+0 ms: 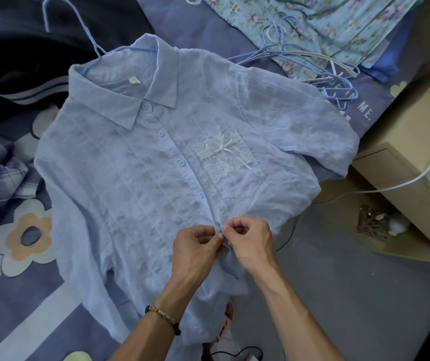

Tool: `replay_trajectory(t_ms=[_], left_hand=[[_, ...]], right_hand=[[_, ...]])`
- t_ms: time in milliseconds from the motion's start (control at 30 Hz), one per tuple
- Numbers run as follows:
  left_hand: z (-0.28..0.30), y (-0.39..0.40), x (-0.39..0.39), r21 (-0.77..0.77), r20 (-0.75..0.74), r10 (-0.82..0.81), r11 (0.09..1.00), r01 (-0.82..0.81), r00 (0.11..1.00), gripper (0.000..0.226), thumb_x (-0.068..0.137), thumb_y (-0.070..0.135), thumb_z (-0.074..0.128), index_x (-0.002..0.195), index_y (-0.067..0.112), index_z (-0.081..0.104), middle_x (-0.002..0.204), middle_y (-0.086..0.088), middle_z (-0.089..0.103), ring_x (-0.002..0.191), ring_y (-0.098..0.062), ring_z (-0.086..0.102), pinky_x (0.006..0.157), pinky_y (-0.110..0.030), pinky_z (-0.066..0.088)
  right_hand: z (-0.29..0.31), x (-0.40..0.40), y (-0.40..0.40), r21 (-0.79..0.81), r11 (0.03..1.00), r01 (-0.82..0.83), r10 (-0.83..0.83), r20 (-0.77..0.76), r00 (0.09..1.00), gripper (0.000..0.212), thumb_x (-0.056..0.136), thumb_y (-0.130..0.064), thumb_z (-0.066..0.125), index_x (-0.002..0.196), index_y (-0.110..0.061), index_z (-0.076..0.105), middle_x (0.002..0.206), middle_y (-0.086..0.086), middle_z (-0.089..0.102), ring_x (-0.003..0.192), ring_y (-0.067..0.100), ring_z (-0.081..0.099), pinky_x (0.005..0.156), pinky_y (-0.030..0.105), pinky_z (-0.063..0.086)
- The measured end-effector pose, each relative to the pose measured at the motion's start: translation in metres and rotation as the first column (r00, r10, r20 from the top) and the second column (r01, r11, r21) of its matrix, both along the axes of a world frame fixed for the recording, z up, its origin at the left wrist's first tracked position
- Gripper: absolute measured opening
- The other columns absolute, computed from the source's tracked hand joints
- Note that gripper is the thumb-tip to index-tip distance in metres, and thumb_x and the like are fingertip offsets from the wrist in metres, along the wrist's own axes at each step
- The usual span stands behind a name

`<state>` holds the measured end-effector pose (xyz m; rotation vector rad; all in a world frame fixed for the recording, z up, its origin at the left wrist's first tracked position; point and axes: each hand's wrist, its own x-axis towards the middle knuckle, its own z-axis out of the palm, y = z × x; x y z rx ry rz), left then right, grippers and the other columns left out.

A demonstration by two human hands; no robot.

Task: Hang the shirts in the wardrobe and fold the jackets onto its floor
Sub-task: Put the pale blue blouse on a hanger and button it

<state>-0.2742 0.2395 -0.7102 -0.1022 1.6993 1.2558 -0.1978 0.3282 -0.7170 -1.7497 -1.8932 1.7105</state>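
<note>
Bed: blue bedspread [34, 303] with big flower prints fills the left and centre, and the shirt lies spread flat across it.
Shirt: light blue short-sleeved shirt [135, 194], front up, collar toward the top left, hem running off the bed edge toward the person; buttons closed down the placket above the hands.
Pocket: chest pocket [237, 175] trimmed with white lace and a ribbon bow.
Hanger: blue wire hanger [83, 29] sits inside the shoulders, its hook poking out above the collar onto the dark bedding.
Left hand: left hand [195, 246] at the lower placket, fingers curled, pinching the shirt's left edge; beaded bracelet [163, 315] on the wrist.
Right hand: right hand [250, 241] just beside it, fingertips touching the other hand's, thumb and forefinger pinching the placket at what looks like a button.
Spare hangers: tangle of blue and white hangers [320, 66] at the upper right, resting on a floral cloth [320, 24].
Side: pale wooden cabinet [416, 142] at the right, a white cable [403, 181] trailing across it.
Far left: dark striped garment [13, 74] bunched near the collar.
</note>
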Motion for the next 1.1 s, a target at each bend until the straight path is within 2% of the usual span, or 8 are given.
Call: replay_trajectory(t_ms=[133, 233, 333, 433, 567, 767, 933, 1100], left_hand=[[0.000, -0.002, -0.005, 0.038, 0.026, -0.086, 0.996, 0.085, 0.996, 0.014, 0.088, -0.007, 0.064, 0.086, 0.003, 0.073, 0.075, -0.012, 0.075, 0.076, -0.024, 0.074, 0.071, -0.026, 0.060], [0.001, -0.003, -0.015, 0.076, 0.139, -0.065, 0.996, 0.054, 0.988, 0.011, 0.092, -0.008, 0.059, 0.090, -0.004, 0.069, 0.078, -0.017, 0.074, 0.073, -0.024, 0.074, 0.064, -0.021, 0.058], [0.001, 0.000, -0.021, 0.047, 0.140, -0.070, 0.997, 0.064, 0.988, 0.010, 0.091, 0.000, 0.065, 0.086, -0.007, 0.069, 0.075, -0.021, 0.073, 0.067, -0.021, 0.073, 0.058, -0.019, 0.055], [-0.002, 0.006, -0.023, 0.009, 0.154, -0.042, 0.999, 0.041, 0.987, 0.009, 0.087, 0.001, 0.070, 0.081, -0.006, 0.071, 0.070, -0.018, 0.072, 0.063, -0.020, 0.070, 0.058, -0.022, 0.056], [-0.007, 0.009, -0.027, -0.029, 0.148, -0.077, 0.996, 0.082, 0.986, 0.014, 0.084, 0.008, 0.075, 0.070, 0.006, 0.074, 0.064, -0.011, 0.068, 0.059, -0.014, 0.063, 0.056, -0.020, 0.051], [-0.010, 0.011, -0.036, -0.049, 0.057, -0.200, 0.978, 0.203, 0.978, 0.015, 0.087, 0.007, 0.071, 0.074, 0.001, 0.071, 0.054, -0.001, 0.063, 0.047, -0.003, 0.055, 0.047, -0.011, 0.040], [-0.010, 0.012, -0.033, -0.074, -0.044, -0.262, 0.963, 0.259, 0.964, 0.015, 0.088, 0.009, 0.071, 0.078, -0.003, 0.071, 0.056, -0.005, 0.064, 0.048, -0.005, 0.057, 0.046, -0.013, 0.040], [-0.014, 0.017, -0.024, -0.131, -0.024, -0.156, 0.980, 0.152, 0.987, 0.018, 0.091, 0.014, 0.067, 0.078, 0.003, 0.066, 0.060, -0.006, 0.065, 0.051, -0.011, 0.062, 0.047, -0.018, 0.045]], right_hand=[[0.003, 0.000, 0.002, 0.021, 1.000, -0.015, 0.016, -0.027, 1.000, 0.017, 0.080, -0.003, 0.068, 0.066, -0.012, 0.071, 0.056, -0.005, 0.066, 0.053, 0.003, 0.061, 0.055, 0.019, 0.048], [0.007, 0.001, 0.007, -0.031, 0.999, -0.017, 0.016, -0.033, 0.999, 0.015, 0.082, -0.004, 0.068, 0.069, -0.009, 0.072, 0.056, -0.007, 0.064, 0.052, -0.001, 0.056, 0.053, 0.014, 0.044], [0.006, 0.002, 0.011, -0.056, 0.995, -0.080, 0.081, 0.011, 0.997, 0.014, 0.083, -0.009, 0.070, 0.070, -0.013, 0.073, 0.056, -0.007, 0.065, 0.053, 0.000, 0.056, 0.055, 0.017, 0.044], [0.002, 0.001, 0.012, 0.011, 0.991, -0.134, 0.133, 0.065, 0.989, 0.016, 0.083, -0.010, 0.069, 0.074, -0.022, 0.074, 0.059, -0.012, 0.067, 0.056, -0.001, 0.060, 0.059, 0.019, 0.048], [0.001, 0.003, 0.006, 0.130, 0.963, -0.237, 0.232, 0.056, 0.971, 0.007, 0.071, -0.025, 0.074, 0.077, -0.023, 0.073, 0.067, -0.005, 0.071, 0.061, 0.007, 0.063, 0.061, 0.024, 0.055], [-0.004, 0.003, 0.006, 0.226, 0.932, -0.282, 0.261, 0.121, 0.958, 0.006, 0.081, -0.015, 0.073, 0.078, -0.020, 0.074, 0.069, -0.012, 0.070, 0.066, 0.003, 0.063, 0.065, 0.024, 0.053], [-0.010, 0.005, 0.008, 0.198, 0.963, -0.181, 0.162, 0.107, 0.981, 0.019, 0.084, -0.012, 0.070, 0.072, -0.026, 0.068, 0.065, -0.013, 0.065, 0.064, 0.000, 0.060, 0.060, 0.015, 0.046], [-0.012, 0.014, -0.008, 0.172, 0.980, -0.095, 0.089, 0.046, 0.995, 0.013, 0.083, -0.012, 0.072, 0.075, -0.021, 0.066, 0.066, -0.005, 0.067, 0.062, 0.008, 0.063, 0.060, 0.025, 0.052]])
